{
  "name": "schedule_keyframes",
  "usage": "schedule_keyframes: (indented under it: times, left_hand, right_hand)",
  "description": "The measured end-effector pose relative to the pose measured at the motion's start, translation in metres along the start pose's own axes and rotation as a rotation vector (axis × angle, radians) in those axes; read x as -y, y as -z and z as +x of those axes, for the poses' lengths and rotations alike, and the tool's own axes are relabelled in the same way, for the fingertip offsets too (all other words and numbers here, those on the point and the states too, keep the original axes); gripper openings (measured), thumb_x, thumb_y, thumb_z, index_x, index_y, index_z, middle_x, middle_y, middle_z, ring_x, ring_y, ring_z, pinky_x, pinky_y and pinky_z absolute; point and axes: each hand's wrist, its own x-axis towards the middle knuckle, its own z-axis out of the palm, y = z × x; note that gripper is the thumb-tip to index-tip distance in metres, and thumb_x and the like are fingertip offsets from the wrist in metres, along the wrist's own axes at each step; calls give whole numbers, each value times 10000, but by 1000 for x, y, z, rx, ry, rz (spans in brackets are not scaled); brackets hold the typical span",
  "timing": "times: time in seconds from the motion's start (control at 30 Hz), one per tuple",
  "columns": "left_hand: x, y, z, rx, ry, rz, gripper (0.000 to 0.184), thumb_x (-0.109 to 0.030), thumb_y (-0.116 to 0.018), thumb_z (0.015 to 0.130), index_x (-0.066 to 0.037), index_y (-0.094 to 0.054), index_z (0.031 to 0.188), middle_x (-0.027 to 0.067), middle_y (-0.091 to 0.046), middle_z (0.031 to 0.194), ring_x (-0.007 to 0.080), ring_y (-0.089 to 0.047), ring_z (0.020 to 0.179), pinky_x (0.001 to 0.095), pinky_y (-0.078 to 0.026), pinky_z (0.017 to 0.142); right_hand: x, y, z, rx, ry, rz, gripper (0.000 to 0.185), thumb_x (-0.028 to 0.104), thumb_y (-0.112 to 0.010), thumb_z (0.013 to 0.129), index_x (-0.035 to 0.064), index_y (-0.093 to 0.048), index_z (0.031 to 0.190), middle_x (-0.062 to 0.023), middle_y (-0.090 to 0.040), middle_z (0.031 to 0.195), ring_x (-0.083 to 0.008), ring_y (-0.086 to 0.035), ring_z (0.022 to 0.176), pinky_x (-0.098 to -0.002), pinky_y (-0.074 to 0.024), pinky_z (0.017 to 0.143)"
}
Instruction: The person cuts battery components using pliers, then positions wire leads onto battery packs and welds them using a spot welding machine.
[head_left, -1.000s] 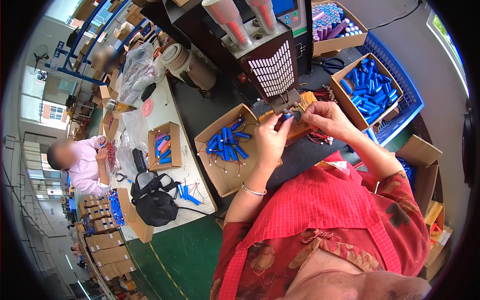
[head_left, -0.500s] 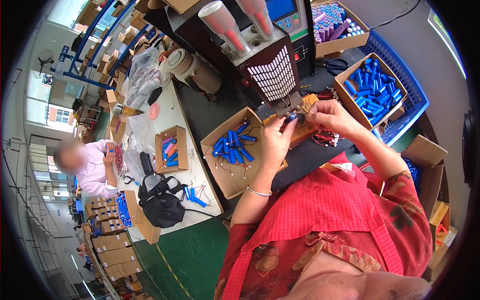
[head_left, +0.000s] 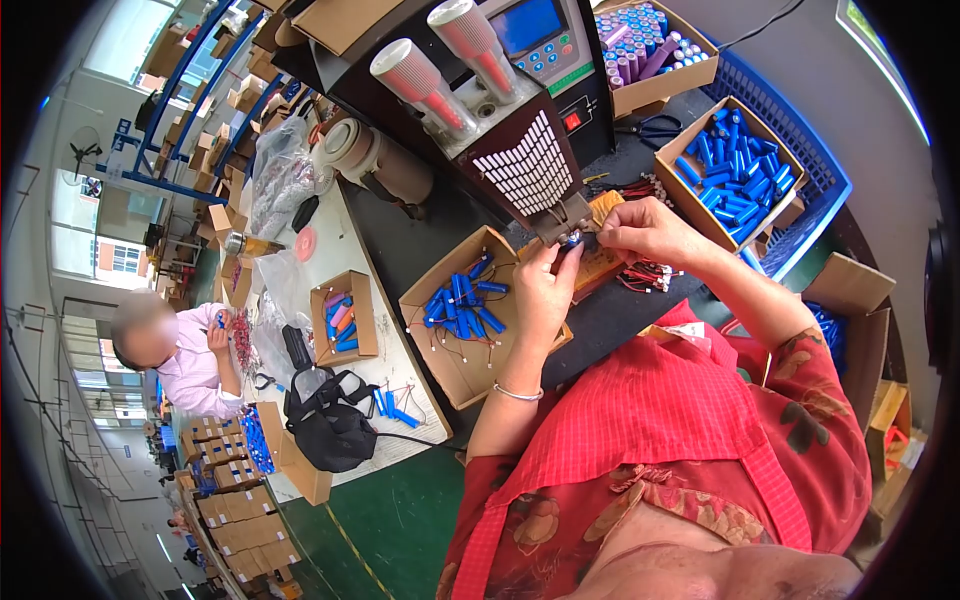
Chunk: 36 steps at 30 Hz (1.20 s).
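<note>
My left hand (head_left: 543,295) is closed around a blue cylindrical battery cell (head_left: 570,240), holding its end up under the head of a spot-welding machine (head_left: 527,165). Most of the cell is hidden by my fingers. Close beside it, my right hand (head_left: 652,232) pinches at the same end; what its fingertips hold is too small to make out. Below the machine head lies a yellowish block (head_left: 598,268). Red and black wire leads with white connectors (head_left: 650,277) lie by my right wrist.
Left of my hands, a cardboard box (head_left: 462,385) holds blue cells with wires. To the right, another box (head_left: 745,115) of blue cells sits in a blue basket (head_left: 825,205). A thermos (head_left: 385,165) and black bag (head_left: 330,425) stand left. A co-worker (head_left: 195,360) sits further off.
The view has shifted slightly, so the machine appears a little further left. Both hands keep nearly the same place under the machine head, with the cell still in my left hand.
</note>
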Motion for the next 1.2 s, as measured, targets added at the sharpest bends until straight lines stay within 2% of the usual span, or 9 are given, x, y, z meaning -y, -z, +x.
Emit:
schedule_keyframes:
  times: [0.17,0.27,0.33,0.47,0.53,0.67,0.8,0.9,1.2]
  left_hand:
    - [-9,5,-4,-34,-119,224,147,-44,-622,775,8,-607,911,123,-620,782,216,-598,652,289,-463,607]
    - [-3,9,-14,41,147,-55,213,-47,-606,804,10,-601,1010,73,-615,748,91,-575,581,233,-454,508]
    - [-8,12,-18,72,257,-299,229,-43,-589,820,1,-589,1045,40,-615,738,89,-577,595,229,-471,538]
    - [-14,25,-22,316,405,-882,265,-29,-610,807,9,-557,1064,126,-435,1283,166,-547,995,239,-467,786]
    - [-10,28,-22,339,476,-1028,237,-12,-605,804,-4,-559,1036,120,-429,1288,182,-570,959,257,-470,791]
    - [-11,26,-21,177,517,-1050,287,11,-590,806,-54,-476,1061,116,-530,1120,199,-589,904,287,-496,757]
    - [-14,16,-15,70,465,-935,302,40,-584,800,-35,-484,1074,119,-585,990,183,-600,870,281,-500,753]
    - [7,4,-12,-66,203,-394,136,-25,-646,781,31,-600,896,90,-624,869,76,-556,771,206,-455,682]
    - [14,-5,-6,-74,124,-334,169,-2,-621,781,5,-600,949,37,-642,806,57,-554,679,218,-456,637]
  right_hand:
    - [4,8,-13,92,109,-111,324,287,-623,827,-10,-601,953,-9,-562,684,-66,-513,618,-233,-435,549]
    - [5,15,-21,142,264,-425,297,264,-639,812,-18,-625,904,-34,-576,685,-89,-529,615,-258,-433,550]
    - [7,12,-27,196,304,-423,223,204,-624,821,-16,-633,856,-62,-577,663,-118,-538,584,-272,-428,522]
    - [5,2,-30,302,598,-465,148,141,-612,819,-1,-641,846,-112,-621,742,-222,-609,680,-318,-470,604]
    - [9,-2,-33,289,602,-521,122,118,-619,796,12,-646,852,-118,-628,769,-254,-610,721,-337,-477,648]
    - [-7,-4,-29,-192,687,-862,135,102,-646,742,35,-644,859,-107,-585,695,-262,-593,658,-342,-478,568]
    - [-24,-12,-15,-465,817,-788,143,62,-656,731,33,-639,870,-89,-535,641,-233,-564,590,-319,-453,505]
    - [-27,-20,-7,-460,840,-696,161,44,-658,729,30,-640,888,-87,-527,627,-223,-546,563,-311,-442,498]
    - [-28,-17,2,-390,775,-689,194,45,-650,719,42,-642,913,-102,-579,686,-251,-589,618,-322,-466,530]
